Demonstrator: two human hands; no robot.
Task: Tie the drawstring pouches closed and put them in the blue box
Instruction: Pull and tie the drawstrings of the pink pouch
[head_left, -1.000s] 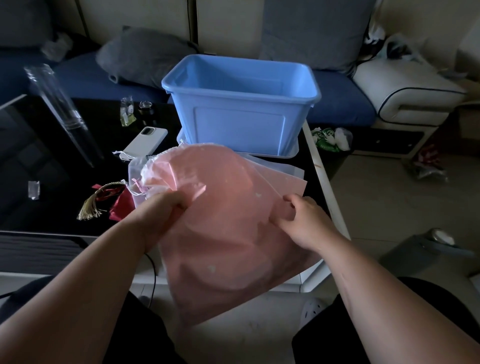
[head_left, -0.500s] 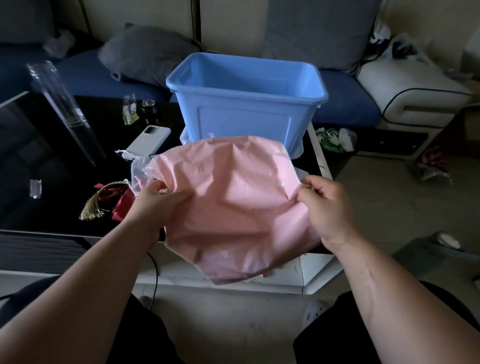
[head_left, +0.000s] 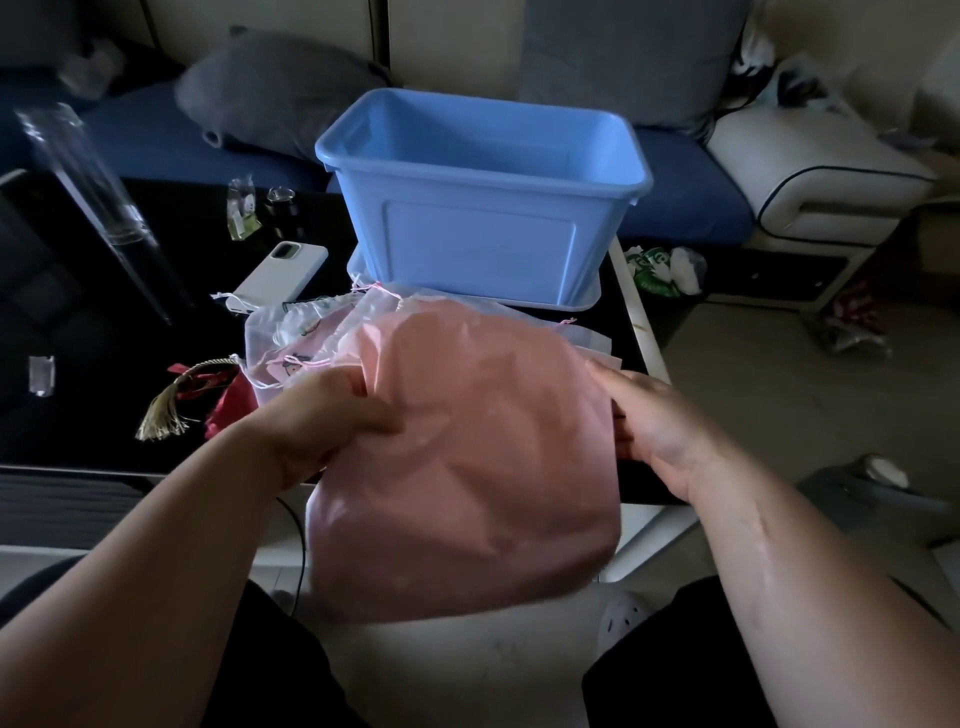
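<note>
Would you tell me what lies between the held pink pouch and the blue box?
In the head view, translucent drawstring pouches lie on the black table, behind the pink pouch.

Box (head_left: 480, 244) sat on table (head_left: 78, 426) w/ sofa (head_left: 685, 208) behind, phone (head_left: 283, 275) left of box, pouch pile (head_left: 296, 332) in front of phone, held pouch (head_left: 467, 457) in front of box btwn left hand (head_left: 322, 415) & right hand (head_left: 654, 421), tassel (head_left: 166, 410) left of pile.
</note>
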